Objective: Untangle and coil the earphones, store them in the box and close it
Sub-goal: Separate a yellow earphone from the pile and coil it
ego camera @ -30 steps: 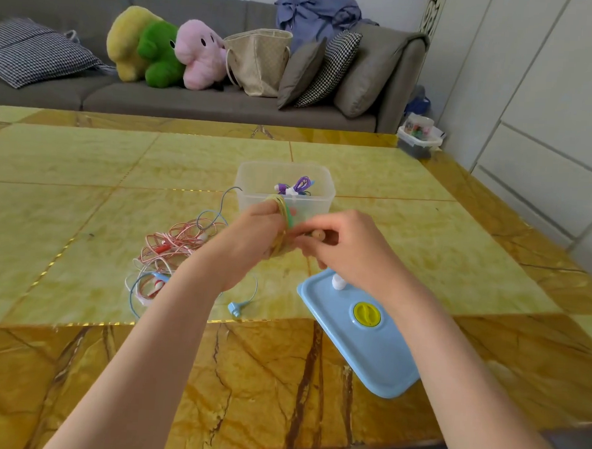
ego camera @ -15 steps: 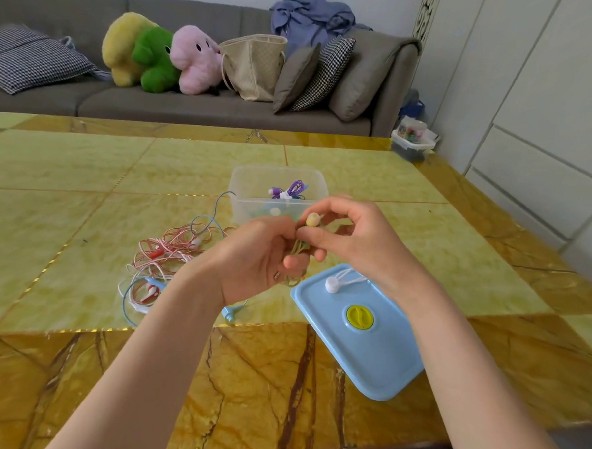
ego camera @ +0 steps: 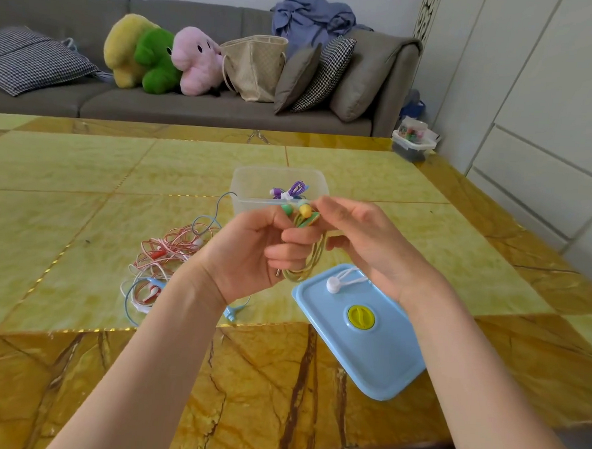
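Both hands pinch coil: left hand (ego camera: 252,253) grips yellow-green earphones (ego camera: 306,255), right hand (ego camera: 365,241) pinches earbuds (ego camera: 305,210). Tuck ends in (keep loops tight), then drop into far box (ego camera: 245,187).

Left hand (ego camera: 248,252) and right hand (ego camera: 365,241) hold coiled yellow-green earphones (ego camera: 307,249) above a tabletop (ego camera: 84,179), near a clear box (ego camera: 252,184).

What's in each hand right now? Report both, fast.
Left hand: grips the coiled yellow-green earphones.
Right hand: pinches the same coil near its earbuds.
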### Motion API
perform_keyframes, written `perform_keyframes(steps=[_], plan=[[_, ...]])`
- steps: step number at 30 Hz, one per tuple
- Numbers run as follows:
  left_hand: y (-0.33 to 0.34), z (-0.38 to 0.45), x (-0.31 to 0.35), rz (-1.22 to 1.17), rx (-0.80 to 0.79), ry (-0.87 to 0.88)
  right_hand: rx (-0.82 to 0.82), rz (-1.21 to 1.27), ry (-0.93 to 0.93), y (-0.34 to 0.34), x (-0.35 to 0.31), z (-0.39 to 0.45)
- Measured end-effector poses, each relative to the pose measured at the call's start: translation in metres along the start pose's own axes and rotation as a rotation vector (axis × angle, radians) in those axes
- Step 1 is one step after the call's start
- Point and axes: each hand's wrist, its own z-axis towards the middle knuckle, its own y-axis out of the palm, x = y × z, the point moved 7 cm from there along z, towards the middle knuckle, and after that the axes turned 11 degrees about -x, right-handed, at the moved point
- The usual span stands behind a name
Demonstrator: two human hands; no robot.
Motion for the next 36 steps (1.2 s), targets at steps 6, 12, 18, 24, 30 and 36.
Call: perform_keyframes(steps=[6,12,18,24,30,36], plan=[[-0.013,-0.009,-0.002,0.175,0.291,-0.131,-0.028,-0.018,0.096,-0.006,0.01,-0.003],[-0.027,-0.015,-0.002,0.443,0.521,-0.257,0.016,-0.196,0.179,-0.012,0.016,-0.003],[-0.032,-0.014,-0.003,0.605,0.63,-0.326,0.064,-0.194,0.246,-0.019,0.025,-0.003],[-0.031,-0.011,-0.007,0.706,0.676,-0.365,0.1,-0.143,0.24,-0.023,0.026,-0.003],[-0.008,-0.007,-0.02,0.563,0.419,-0.4,0.099,0.206,0.211,-0.024,0.029,-0.007],[-0.019,-0.003,-0.022,0.846,0.567,-0.373,0.147,0.359,0.231,-0.018,0.035,-0.005]])
